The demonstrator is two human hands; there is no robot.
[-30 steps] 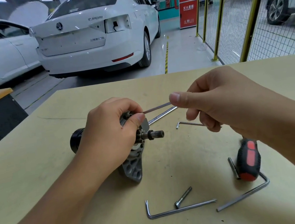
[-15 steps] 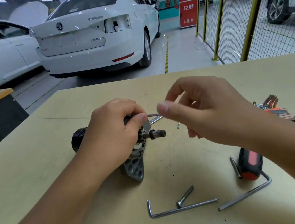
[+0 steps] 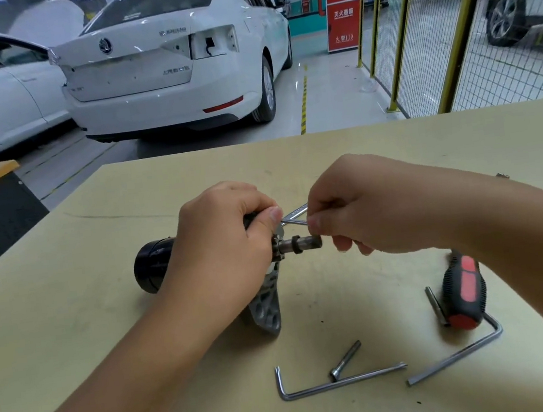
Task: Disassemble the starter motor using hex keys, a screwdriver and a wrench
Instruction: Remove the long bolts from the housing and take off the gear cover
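Starter motor [image 3: 158,267] lies on the worktop [image 3: 73,333] under the left hand [image 3: 220,246], whose fingers grip its body; long axis runs left-right, shaft toward the right hand [image 3: 367,214], whose fingers pinch a thin hex key [image 3: 294,219] just above the shaft.

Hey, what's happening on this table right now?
A person is taking apart a black-bodied starter motor lying on a pale wooden table. The left hand grips the motor body, while the right hand pinches a thin silver hex key at the motor's front end, just above its steel shaft. Nearer the camera lie a loose bolt, two long L-shaped hex keys and a red-and-black screwdriver.
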